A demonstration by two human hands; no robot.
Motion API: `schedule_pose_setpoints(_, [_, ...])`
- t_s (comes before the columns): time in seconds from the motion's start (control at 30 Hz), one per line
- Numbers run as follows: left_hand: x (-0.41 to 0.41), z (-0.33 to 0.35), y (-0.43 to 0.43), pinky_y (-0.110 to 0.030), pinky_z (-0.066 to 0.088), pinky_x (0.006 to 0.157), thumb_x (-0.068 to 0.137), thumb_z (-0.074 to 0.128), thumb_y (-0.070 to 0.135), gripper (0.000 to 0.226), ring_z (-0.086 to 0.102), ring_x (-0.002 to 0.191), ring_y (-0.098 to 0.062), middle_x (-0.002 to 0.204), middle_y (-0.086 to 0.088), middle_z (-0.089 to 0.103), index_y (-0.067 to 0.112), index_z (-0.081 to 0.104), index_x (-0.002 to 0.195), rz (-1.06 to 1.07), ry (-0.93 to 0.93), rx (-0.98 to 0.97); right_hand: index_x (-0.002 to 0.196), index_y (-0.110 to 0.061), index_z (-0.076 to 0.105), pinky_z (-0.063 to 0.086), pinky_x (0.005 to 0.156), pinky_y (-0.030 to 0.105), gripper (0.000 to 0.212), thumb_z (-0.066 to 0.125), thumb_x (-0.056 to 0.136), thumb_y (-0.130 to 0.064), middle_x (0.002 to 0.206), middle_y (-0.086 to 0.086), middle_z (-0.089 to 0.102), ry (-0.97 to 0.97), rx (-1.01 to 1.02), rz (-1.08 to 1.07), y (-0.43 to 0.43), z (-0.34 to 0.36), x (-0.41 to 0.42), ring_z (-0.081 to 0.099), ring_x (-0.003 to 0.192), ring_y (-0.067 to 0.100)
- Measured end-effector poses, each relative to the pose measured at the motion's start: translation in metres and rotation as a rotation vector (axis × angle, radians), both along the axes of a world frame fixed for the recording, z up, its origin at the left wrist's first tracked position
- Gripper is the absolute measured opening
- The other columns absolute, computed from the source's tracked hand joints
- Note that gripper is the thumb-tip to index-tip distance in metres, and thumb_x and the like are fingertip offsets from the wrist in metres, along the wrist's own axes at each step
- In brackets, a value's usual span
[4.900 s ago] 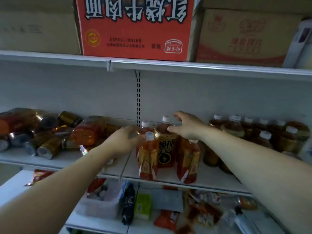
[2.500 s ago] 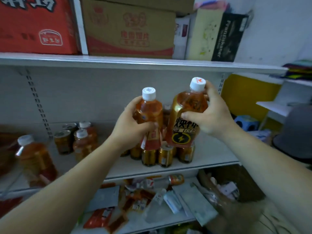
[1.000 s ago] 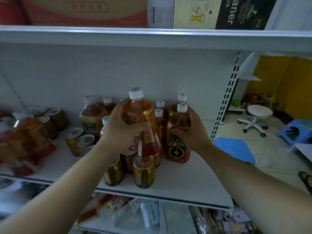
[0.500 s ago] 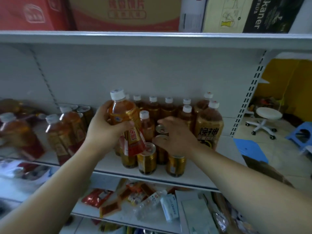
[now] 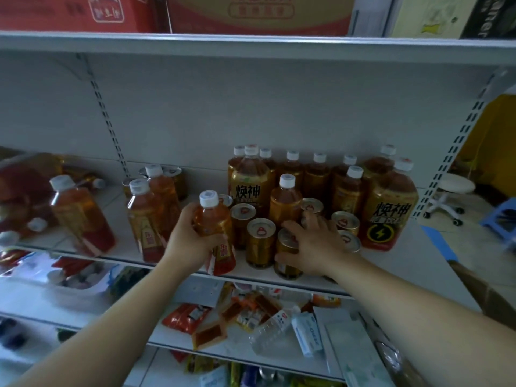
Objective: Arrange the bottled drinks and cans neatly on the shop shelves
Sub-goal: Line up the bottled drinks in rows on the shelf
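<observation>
The orange bottle (image 5: 213,223) is held clamped in the left grip (image 5: 190,243) at the shelf (image 5: 405,265) front edge; the right grip (image 5: 315,245) is spread flat on the cans (image 5: 260,244), likely to clear room.

One head cam only, wide-angle, faces fwd & a bit down, close to pale grey metal shelf (image 5: 413,263).

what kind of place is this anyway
Probably a small shop: slotted metal shelving, rows of bottled drinks and gold cans, cartons stacked on top, packaged snacks below.
</observation>
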State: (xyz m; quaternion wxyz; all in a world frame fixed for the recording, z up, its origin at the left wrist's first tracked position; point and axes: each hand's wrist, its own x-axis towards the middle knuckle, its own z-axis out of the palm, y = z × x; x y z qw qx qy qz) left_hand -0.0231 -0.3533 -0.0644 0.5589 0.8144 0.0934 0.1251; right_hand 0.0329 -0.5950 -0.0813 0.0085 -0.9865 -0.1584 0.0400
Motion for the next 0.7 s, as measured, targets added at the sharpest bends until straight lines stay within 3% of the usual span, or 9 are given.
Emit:
schedule_pose_setpoints(0.07, [0.01,-0.006,-0.002,-0.032,0.047,0.083,0.074,0.076,0.009,0.076,0.057,0.101,-0.015,0.104,0.012,0.056,0.028,0.036,0.137,-0.022,0.017,0.02,0.146,-0.041,0.018,0.017,0.113,0.051,0.082,0.043,0.078,-0.079,0.152,0.009,0.015,-0.004,-0.012,-0.004,0.001,0.001,-0.002,0.017,0.14,0.034])
schedule_pose_setpoints(0.27, [0.026,-0.006,0.003,-0.035,0.042,0.093,0.082,0.07,0.016,0.086,0.051,0.119,-0.021,0.131,0.0,0.053,0.028,0.016,0.148,-0.08,0.101,0.099,0.144,-0.036,0.017,0.018,0.113,0.053,0.096,0.056,0.068,-0.079,0.147,0.009,0.021,-0.011,-0.032,0.037,-0.001,0.001,-0.002,0.022,0.136,0.035])
schedule_pose_setpoints(0.43, [0.016,-0.001,0.001,-0.033,0.039,0.095,0.08,0.073,0.019,0.098,0.046,0.119,-0.016,0.137,0.001,0.044,0.031,0.005,0.15,-0.131,0.102,0.124,0.146,-0.032,0.023,0.012,0.116,0.052,0.093,0.062,0.07,-0.072,0.145,0.009,0.026,-0.033,0.013,0.049,0.0,0.004,-0.003,0.023,0.136,0.034])
schedule_pose_setpoints(0.53, [-0.007,0.001,-0.007,-0.041,0.027,0.108,0.081,0.071,0.03,0.087,0.021,0.139,-0.021,0.153,-0.001,0.02,0.028,0.016,0.149,0.058,-0.088,0.349,0.146,-0.027,0.027,0.005,0.117,0.045,0.088,0.06,0.076,-0.068,0.146,0.006,0.026,-0.101,-0.006,0.109,0.0,0.007,-0.008,0.017,0.139,0.03])
schedule_pose_setpoints(0.6, [-0.021,0.002,-0.023,-0.036,0.023,0.109,0.085,0.066,0.029,0.068,0.017,0.139,-0.019,0.149,0.0,0.024,0.026,0.032,0.144,0.028,-0.247,0.514,0.144,-0.023,0.031,0.009,0.115,0.039,0.084,0.061,0.077,-0.065,0.142,0.004,0.032,-0.132,0.025,0.132,-0.002,0.009,-0.012,0.021,0.136,0.026])
schedule_pose_setpoints(0.7, [-0.016,-0.007,-0.055,-0.033,0.024,0.11,0.087,0.061,0.034,0.071,0.018,0.139,-0.02,0.151,0.0,0.021,0.026,0.023,0.147,-0.142,-0.147,0.667,0.143,-0.02,0.033,0.013,0.113,0.035,0.084,0.063,0.076,-0.061,0.139,0.004,0.036,-0.146,0.07,0.132,-0.004,0.011,-0.017,0.025,0.134,0.024])
